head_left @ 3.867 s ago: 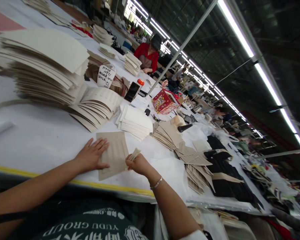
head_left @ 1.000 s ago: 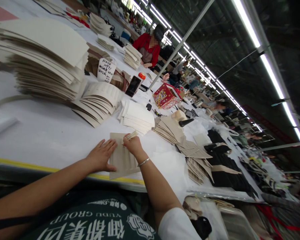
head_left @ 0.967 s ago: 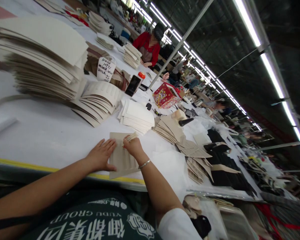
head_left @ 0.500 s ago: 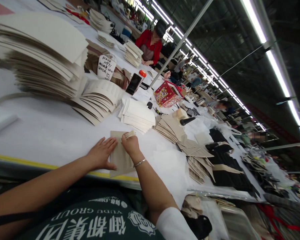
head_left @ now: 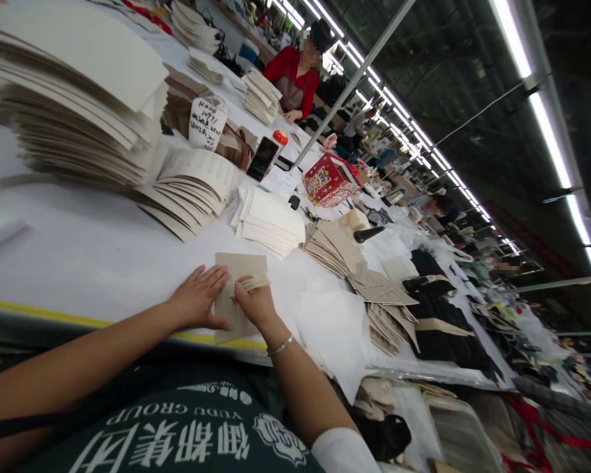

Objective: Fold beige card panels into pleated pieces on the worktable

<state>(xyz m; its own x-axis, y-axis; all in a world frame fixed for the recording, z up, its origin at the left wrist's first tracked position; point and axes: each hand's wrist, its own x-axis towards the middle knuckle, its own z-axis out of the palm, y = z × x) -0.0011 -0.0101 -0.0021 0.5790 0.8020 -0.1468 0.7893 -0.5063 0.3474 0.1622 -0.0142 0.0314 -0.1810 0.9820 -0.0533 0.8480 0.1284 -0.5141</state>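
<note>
A greyish-tan rectangular piece [head_left: 241,263] lies flat at the front edge of the white table. My left hand [head_left: 199,299] rests with spread fingers on its left side, palm down. Over its right part, my right hand [head_left: 253,299] is closed around a small pale strip-like item [head_left: 255,282], which sticks out past the fingers. What exactly this item is cannot be made out. Just behind the piece sits a stack of white sheets [head_left: 268,220].
Tall stacks of cream sheets [head_left: 79,98] stand at the left. Tan pieces [head_left: 329,246] fan out at the right beside black material [head_left: 443,335]. Further back are a phone [head_left: 263,157], a red box [head_left: 329,180] and a person in red [head_left: 295,79].
My right hand has moved slightly down and left over the tan piece, still holding the pale item, and more of the piece's upper right shows. My left hand stays almost in place.
</note>
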